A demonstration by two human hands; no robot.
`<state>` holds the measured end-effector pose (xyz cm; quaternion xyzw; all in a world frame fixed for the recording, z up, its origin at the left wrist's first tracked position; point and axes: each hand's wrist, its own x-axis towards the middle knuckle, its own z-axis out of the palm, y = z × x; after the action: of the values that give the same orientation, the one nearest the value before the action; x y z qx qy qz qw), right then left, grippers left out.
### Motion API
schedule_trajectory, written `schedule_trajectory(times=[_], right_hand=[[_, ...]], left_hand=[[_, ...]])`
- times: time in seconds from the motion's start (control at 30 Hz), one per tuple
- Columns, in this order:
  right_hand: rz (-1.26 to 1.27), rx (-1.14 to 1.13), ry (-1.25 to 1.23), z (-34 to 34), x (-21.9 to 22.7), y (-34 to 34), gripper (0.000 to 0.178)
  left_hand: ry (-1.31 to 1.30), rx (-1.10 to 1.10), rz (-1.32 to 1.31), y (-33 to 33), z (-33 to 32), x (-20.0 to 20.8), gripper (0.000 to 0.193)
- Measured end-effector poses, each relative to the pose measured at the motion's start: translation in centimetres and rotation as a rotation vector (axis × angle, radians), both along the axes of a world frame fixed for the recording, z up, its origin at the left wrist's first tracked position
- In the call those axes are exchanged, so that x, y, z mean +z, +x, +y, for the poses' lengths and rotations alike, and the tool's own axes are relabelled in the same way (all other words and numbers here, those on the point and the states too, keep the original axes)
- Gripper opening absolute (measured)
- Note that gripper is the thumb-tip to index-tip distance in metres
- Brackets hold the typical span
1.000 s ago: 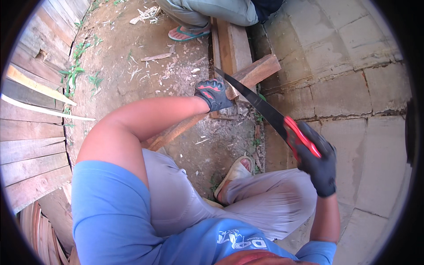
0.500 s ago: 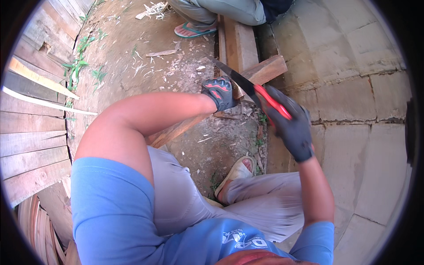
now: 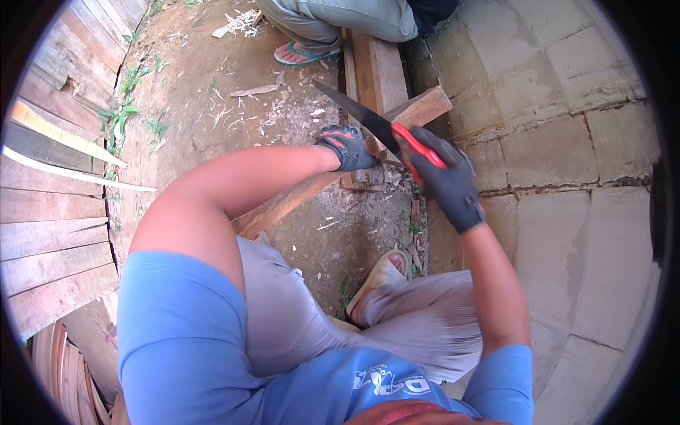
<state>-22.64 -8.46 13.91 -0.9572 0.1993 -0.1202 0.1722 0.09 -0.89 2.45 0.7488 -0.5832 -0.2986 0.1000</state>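
Note:
My right hand (image 3: pixel 448 183), in a dark glove, is wrapped around the red-and-black handle of a handsaw (image 3: pixel 356 113). Its dark blade points away and to the left, crossing over a brown wooden beam (image 3: pixel 287 205) that runs slantwise from beside my leg to the far right. Just left of the blade, my left hand (image 3: pixel 346 147), in a black glove with red trim, grips that beam; its fingertips are partly hidden. Whether the teeth sit inside a cut cannot be made out.
Beneath the slanted beam, a thick timber (image 3: pixel 388 71) runs away from me. Another person in sandals (image 3: pixel 308 55) squats at its far end. Wood shavings (image 3: pixel 239 23) litter the dirt. A plank fence (image 3: pixel 60 212) stands left; concrete paving (image 3: pixel 545 152) lies right.
My right hand has pushed the handsaw forward and to the left, so its tip reaches farther past my left hand. My left hand keeps its place on the beam.

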Motion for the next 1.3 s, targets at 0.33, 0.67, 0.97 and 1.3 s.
schedule_trajectory(times=[0.33, 0.67, 0.97, 1.3], right_hand=[[0.205, -0.613, 0.382, 8.4, 13.8, -13.6, 0.063], [0.113, -0.33, 0.38, 5.5, 9.3, -1.3, 0.038], [0.028, -0.13, 0.08, -1.7, -5.6, 10.5, 0.051], [0.027, -0.449, 0.569, 2.0, -0.6, 2.8, 0.053]], left_hand=[[0.014, 0.03, -0.002, -0.1, -0.5, -2.6, 0.075], [-0.072, 0.118, -0.011, -0.2, 1.2, -1.1, 0.072], [-0.069, -0.15, -0.112, -0.7, -0.9, -4.1, 0.054], [0.072, 0.012, 0.051, 0.5, -0.7, -0.4, 0.078]])
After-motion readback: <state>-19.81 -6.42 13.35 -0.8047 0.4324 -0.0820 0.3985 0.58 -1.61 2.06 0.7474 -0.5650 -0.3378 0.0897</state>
